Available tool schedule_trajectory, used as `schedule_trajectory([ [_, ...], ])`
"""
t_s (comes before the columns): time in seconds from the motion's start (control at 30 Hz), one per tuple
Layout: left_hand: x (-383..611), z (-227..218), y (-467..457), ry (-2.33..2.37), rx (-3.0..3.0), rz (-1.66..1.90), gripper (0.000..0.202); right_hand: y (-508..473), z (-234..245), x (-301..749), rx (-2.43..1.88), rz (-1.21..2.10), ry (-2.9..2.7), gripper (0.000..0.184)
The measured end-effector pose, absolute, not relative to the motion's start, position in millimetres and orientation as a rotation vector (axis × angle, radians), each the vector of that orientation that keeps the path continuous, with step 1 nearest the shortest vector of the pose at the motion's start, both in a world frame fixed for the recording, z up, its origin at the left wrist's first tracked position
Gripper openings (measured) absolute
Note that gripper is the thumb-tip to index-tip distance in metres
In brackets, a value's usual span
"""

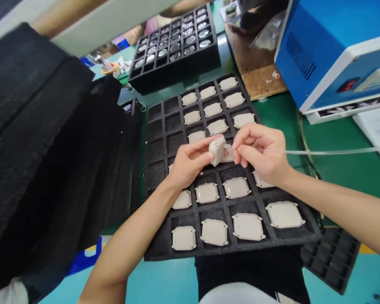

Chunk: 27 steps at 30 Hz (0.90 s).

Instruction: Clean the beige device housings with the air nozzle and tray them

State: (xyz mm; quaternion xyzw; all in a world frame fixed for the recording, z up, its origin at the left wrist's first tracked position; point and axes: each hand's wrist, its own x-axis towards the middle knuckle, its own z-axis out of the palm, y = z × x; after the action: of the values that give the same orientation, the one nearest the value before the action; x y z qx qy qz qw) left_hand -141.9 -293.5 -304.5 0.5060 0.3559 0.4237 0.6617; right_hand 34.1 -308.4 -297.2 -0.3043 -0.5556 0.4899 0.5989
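Cream case, rounded corners, tilted in left grip.

Workshop for small-parts assembly

This looks like a factory-type workshop. The black compartment tray shows it best: rows of matching pale casings sit one to a pocket. Beyond the tray, a second black tray carries rows of shiny round parts. Right of the tray, a blue machine with vent slots and a red switch stands by a green work surface, where a thin clear tube runs across. Left of the tray is a large pile of black slabs.
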Motion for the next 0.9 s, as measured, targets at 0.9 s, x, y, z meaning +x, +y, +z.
schedule_trajectory([
  [0.9,-141.8,-304.5,-294.7,0.842,1.244,0.933,0.041,-307.7,-301.7,34.2,-0.66,1.06,-1.306,0.01],
])
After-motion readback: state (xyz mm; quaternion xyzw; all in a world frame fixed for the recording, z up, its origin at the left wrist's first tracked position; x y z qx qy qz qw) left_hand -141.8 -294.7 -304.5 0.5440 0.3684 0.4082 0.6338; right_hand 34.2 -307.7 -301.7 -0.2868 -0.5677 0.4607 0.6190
